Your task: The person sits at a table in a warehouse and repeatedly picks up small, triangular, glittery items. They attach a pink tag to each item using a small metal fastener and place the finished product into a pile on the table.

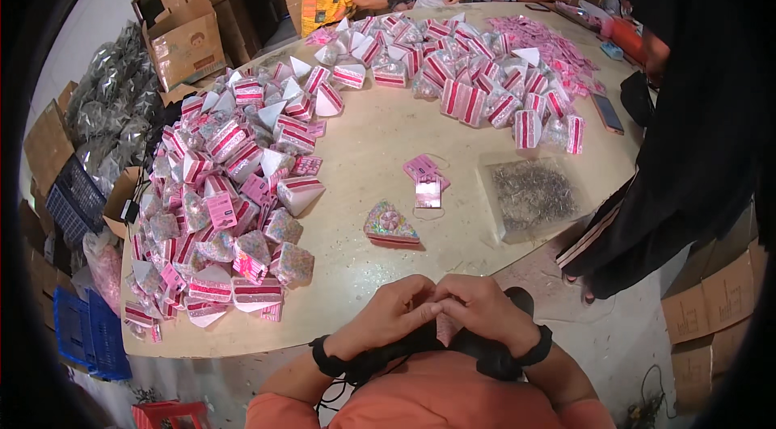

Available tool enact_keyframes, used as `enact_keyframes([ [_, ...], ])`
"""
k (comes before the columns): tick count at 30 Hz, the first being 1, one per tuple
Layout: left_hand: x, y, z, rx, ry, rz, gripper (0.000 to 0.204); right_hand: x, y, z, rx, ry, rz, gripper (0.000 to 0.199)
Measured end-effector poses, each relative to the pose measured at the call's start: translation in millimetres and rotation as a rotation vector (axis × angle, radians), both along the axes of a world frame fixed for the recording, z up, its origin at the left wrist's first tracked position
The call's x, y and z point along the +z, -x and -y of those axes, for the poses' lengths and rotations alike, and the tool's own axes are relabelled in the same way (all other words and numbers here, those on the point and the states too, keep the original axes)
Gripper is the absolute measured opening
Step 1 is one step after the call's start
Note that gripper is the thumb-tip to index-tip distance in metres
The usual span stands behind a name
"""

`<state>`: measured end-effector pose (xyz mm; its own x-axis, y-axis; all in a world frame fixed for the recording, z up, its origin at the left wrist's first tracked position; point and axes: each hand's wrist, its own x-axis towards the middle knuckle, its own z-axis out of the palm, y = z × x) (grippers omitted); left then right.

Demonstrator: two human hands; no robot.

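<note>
My left hand [394,312] and my right hand [483,309] meet at the table's near edge, fingers closed and thumbs together. Between and below them shows a small pale-pink pointed piece [444,330]; the fingers hide most of it, so its kind is unclear. On the table just beyond lies one glittery cake-slice ornament [391,225] with a pink rosette on top. Farther off, pink cards [421,169] with string loops lie by a shiny pink-edged card [428,192]. To the right, a clear shallow box [491,187] holds many tiny dark metal pieces.
Heaped cake-slice ornaments [242,138] cover the table's left side and far middle. Pink cards [541,45] pile at the far right, near a phone [608,114]. A person in black [687,106] stands at right; others sit across. Blue crates [93,332] stand left, cartons [719,300] right.
</note>
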<state>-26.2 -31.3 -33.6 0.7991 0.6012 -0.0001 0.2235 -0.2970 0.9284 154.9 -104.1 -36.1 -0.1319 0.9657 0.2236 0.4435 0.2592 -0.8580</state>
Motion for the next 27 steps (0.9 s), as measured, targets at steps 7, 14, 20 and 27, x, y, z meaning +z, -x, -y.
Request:
enact_keyframes([
  [7, -13, 0, 3, 0.076, -0.099, -0.002, 0.013, -10, 8, -1, -0.049, 0.008, 0.011, 0.012],
  [14, -22, -1, 2, 0.077, -0.619, 0.127, 0.008, -1, 8, -1, -0.062, 0.094, -0.160, 0.011],
  [20, -18, 4, -4, -0.035, -0.830, 0.158, 0.016, -12, 0, 2, -0.010, 0.542, -0.566, 0.012],
  [27, -24, 3, -5, 0.059, -0.627, 0.180, 0.013, -15, 5, 1, -0.007, 0.300, -0.514, 0.015],
])
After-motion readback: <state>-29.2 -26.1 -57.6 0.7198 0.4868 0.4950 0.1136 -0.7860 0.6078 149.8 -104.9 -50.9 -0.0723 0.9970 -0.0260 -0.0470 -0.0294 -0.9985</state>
